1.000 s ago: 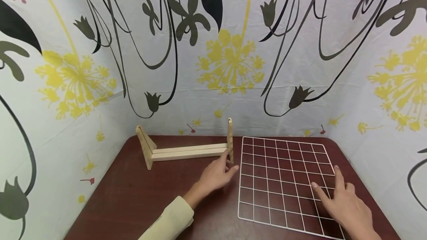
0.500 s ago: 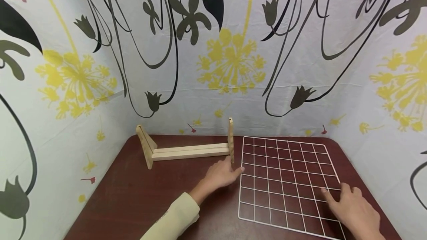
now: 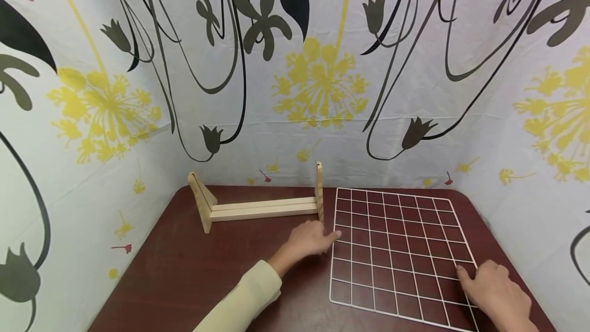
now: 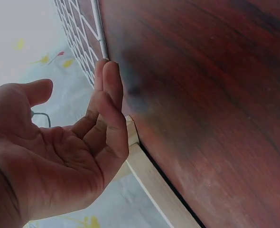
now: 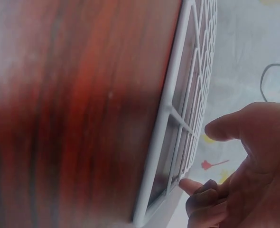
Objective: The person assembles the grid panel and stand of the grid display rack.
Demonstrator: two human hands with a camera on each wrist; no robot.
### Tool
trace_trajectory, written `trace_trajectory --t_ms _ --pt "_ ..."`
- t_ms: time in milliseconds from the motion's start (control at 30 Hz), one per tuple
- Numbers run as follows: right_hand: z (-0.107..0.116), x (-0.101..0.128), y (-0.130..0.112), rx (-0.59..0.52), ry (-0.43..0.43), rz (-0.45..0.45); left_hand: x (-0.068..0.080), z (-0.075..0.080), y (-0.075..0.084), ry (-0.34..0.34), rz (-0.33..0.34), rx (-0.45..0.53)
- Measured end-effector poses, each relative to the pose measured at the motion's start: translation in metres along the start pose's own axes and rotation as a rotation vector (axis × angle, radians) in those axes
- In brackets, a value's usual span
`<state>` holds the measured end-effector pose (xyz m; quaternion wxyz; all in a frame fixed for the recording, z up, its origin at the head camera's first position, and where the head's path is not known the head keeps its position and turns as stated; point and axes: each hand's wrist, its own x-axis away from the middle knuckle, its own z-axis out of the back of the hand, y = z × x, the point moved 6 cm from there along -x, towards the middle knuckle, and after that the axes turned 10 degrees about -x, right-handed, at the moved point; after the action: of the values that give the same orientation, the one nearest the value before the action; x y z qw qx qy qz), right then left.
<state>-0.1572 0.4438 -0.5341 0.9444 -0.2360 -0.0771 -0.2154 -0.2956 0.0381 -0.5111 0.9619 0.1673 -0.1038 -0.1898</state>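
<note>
A white wire grid panel (image 3: 389, 250) lies flat on the dark red-brown table (image 3: 184, 275). My left hand (image 3: 310, 239) is between that panel's left edge and the right end of a pale wooden stand (image 3: 262, 210), which has two upright ends joined by a bar. In the left wrist view the left hand's fingers (image 4: 112, 118) are bent near the panel's edge, thumb apart, nothing gripped. By the panel's right edge is my right hand (image 3: 500, 288). Its thumb (image 5: 223, 128) is over the wires and apart from the loosely bent fingers, which hold nothing in the right wrist view.
Floral fabric walls (image 3: 322, 147) enclose the table at the back and both sides. The wooden stand occupies the back left, close to the rear edge. Bare tabletop shows at the front left.
My left hand has moved down and slightly right, off the wooden stand toward the grid panel's left edge. My right hand has drawn back down and right along the panel's right edge.
</note>
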Motion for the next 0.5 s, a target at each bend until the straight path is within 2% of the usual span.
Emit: trace_trajectory --t_ms 233,500 --pt "0.001 -0.008 0.011 -0.002 -0.063 -0.009 -0.007 -0.005 0.001 -0.043 -0.006 -0.013" --pt "-0.001 -0.013 0.012 0.006 -0.091 0.059 -0.013 -0.006 0.008 -0.053 -0.006 -0.042"
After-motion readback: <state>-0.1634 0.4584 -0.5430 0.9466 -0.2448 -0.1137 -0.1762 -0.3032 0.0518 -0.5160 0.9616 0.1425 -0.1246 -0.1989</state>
